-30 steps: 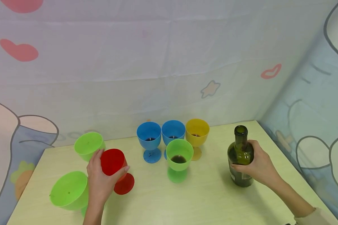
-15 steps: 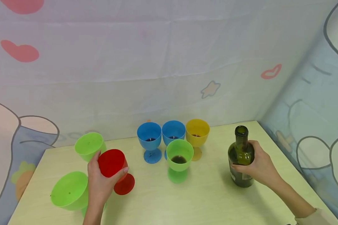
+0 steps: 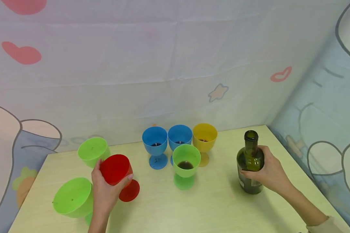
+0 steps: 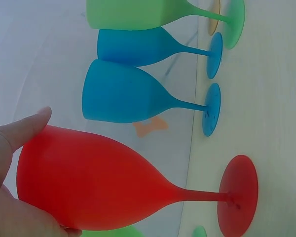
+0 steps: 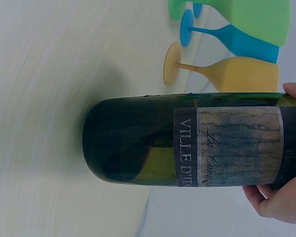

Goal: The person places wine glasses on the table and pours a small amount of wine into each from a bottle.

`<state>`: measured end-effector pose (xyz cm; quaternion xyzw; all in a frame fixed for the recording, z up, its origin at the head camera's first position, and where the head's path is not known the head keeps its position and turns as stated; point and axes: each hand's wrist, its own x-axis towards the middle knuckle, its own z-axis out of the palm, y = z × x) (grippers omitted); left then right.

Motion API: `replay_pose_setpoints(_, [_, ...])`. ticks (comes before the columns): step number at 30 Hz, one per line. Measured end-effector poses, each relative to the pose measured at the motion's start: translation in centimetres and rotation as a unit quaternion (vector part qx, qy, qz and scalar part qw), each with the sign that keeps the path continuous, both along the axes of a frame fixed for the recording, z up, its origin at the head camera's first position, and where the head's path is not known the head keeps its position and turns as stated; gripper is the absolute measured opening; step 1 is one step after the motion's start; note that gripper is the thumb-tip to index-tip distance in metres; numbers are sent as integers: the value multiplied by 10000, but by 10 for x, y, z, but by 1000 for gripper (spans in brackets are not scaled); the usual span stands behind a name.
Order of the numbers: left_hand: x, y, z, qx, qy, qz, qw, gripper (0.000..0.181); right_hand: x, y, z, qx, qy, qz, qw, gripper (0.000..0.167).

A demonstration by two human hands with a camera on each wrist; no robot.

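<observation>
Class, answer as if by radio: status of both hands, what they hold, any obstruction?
Left hand: gripping red goblet. Right hand: holding green bottle, upright. Between them: green goblet with dark liquid, possibly in the way.

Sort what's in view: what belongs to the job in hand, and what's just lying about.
Belongs to the job:
Red goblet, held in the left hand
Wine bottle, gripped by the right hand
Likely: two blue goblets, yellow goblet and middle green goblet, all holding dark liquid
Probably: two left-side green goblets

Just there, it seems:
Patterned backdrop
Table, as support only
</observation>
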<state>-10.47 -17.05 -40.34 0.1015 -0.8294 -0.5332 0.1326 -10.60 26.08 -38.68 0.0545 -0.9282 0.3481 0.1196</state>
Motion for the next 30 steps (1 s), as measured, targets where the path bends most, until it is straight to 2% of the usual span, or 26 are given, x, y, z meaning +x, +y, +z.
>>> replay_pose_setpoints(15, [2,0,-5,189,63,53,9998,97,0,-1,0,12,102,78,9999,83])
replay_pose_setpoints(30, [2,3,-5,380,317,182,9986,94,0,-1,0,103,160,112,9998,82])
